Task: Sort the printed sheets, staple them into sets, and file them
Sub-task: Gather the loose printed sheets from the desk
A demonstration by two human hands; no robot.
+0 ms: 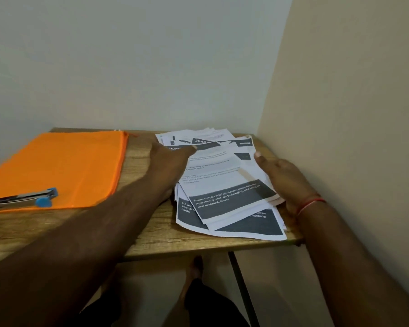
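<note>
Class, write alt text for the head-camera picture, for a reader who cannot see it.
A person's left hand rests on a loose pile of printed sheets at the right of a wooden table; the right hand meets the pile's right edge. At the left lies an orange folder with a blue stapler on it.

The folder [57, 166] is bright orange. The stapler [24, 199] on it is silver and black with blue ends. The sheets [222, 175] are white, printed with dark grey blocks carrying white lettering. The table [151, 237] shows pale brown wood grain. A red thread [309, 204] circles the right wrist.
</note>
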